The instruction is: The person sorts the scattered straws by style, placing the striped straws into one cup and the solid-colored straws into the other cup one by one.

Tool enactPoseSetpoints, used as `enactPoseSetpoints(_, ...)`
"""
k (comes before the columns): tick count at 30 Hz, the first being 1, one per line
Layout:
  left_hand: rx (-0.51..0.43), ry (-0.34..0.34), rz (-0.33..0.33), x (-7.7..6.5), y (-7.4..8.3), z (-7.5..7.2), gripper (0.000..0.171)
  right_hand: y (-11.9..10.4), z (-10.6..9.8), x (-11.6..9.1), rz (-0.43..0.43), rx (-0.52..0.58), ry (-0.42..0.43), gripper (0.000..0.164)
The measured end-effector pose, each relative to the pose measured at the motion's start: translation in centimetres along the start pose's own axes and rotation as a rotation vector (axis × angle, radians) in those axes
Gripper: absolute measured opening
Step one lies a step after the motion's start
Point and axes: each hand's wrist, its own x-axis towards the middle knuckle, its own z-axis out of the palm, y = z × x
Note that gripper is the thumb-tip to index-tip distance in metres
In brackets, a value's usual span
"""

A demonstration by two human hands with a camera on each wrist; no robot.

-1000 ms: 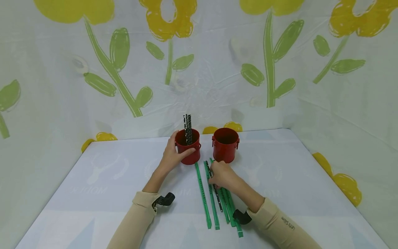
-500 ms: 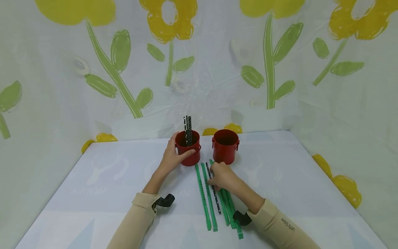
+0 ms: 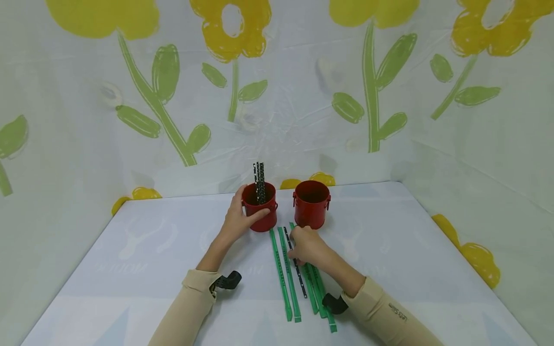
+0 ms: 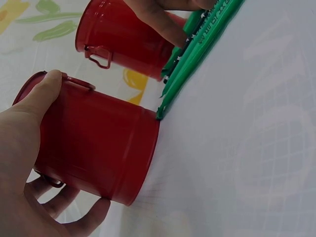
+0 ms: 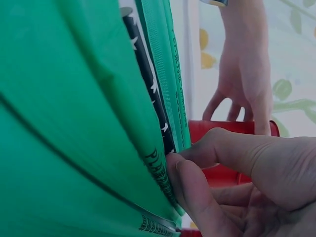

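Note:
My left hand (image 3: 237, 218) grips the left red bucket (image 3: 262, 220), thumb at its near side by the rim. Several black straws (image 3: 259, 185) with white marks stand in that bucket. My right hand (image 3: 308, 246) is down at the table among green-wrapped straws (image 3: 282, 276), thumb and forefinger pinching a single black straw (image 3: 300, 278). White stars show on this black straw (image 5: 152, 84) in the right wrist view, where it lies between green wrappers. Part of it is hidden under my fingers.
A second red bucket (image 3: 311, 211) with side handles stands just beyond my right hand. More green-wrapped straws (image 3: 319, 293) lie under and beside the right wrist. A flower-printed sheet (image 3: 285, 120) hangs behind the white table (image 3: 173, 259).
One green-wrapped straw has shifted slightly left, widening its gap from the black straw, which has moved a little towards me. My left hand stays on the bucket; the right hand barely moves.

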Motion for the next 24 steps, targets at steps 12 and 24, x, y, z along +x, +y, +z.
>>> enactPoseSetpoints(12,-0.002,-0.003,0.008,-0.03,0.04,0.14,0.094,-0.05,0.55,-0.07,-0.016,-0.085,0.045,0.041)
enactPoseSetpoints(24,-0.003,0.001,0.024,0.06,-0.1,0.05,0.093,0.35,0.16,0.22,-0.027,-0.055,0.016,0.046)
